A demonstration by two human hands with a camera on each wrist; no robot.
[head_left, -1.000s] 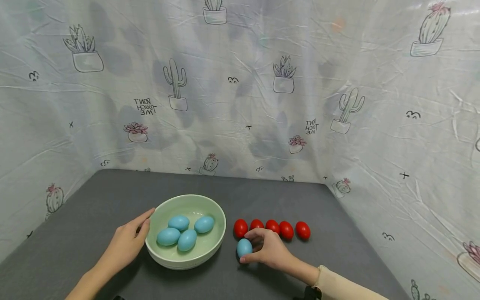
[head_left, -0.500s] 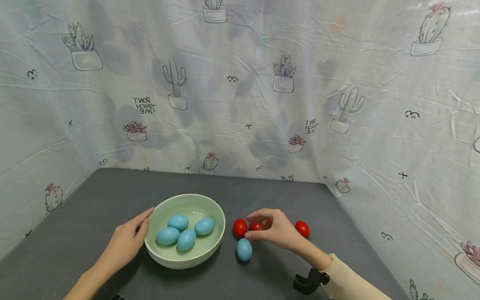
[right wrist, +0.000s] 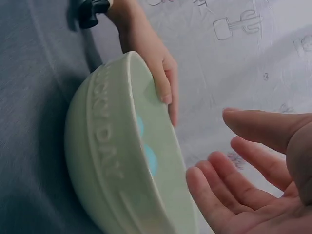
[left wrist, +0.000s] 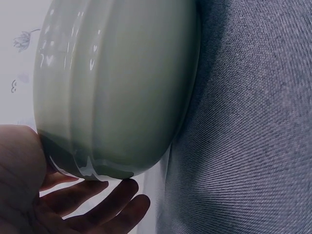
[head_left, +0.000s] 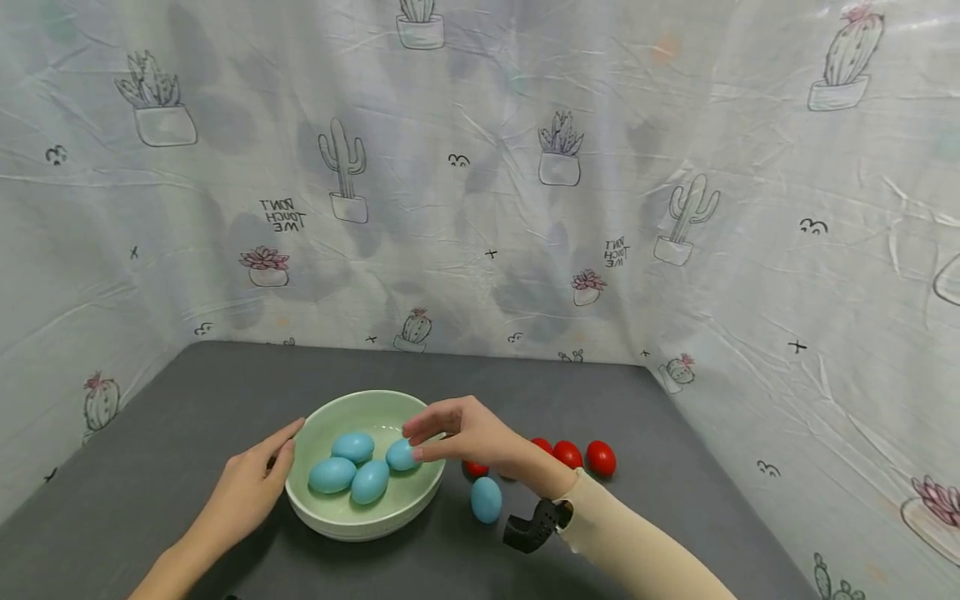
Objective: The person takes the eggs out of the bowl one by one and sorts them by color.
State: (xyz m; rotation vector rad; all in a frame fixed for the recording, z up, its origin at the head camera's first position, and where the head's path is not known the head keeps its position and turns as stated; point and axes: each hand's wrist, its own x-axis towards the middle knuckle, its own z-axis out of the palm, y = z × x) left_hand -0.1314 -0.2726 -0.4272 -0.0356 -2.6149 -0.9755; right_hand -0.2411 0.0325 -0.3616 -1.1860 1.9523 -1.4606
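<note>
A pale green bowl (head_left: 330, 523) stands on the dark cloth, holding several light blue eggs (head_left: 332, 475). My left hand (head_left: 251, 487) grips its left side, thumb at the rim and fingers against the outer wall in the left wrist view. My right hand (head_left: 465, 433) hovers over the bowl's right rim, its fingers parted and bent a little. Nothing lies between them in the right wrist view. In the head view its fingertips overlap the rightmost egg in the bowl. Another blue egg (head_left: 486, 500) lies on the cloth right of the bowl, below the right hand.
Several red eggs (head_left: 601, 458) lie in a row right of the bowl, partly hidden by the right forearm. A black wrist strap (head_left: 536, 527) hangs at the right cuff. Cactus-printed sheeting (head_left: 465, 208) walls in the grey-covered table (head_left: 247, 375) at the back and sides.
My right hand let go of the blue egg beside the bowl, rose over the red eggs, then moved left above the bowl's rim. The left hand has kept its place on the bowl.
</note>
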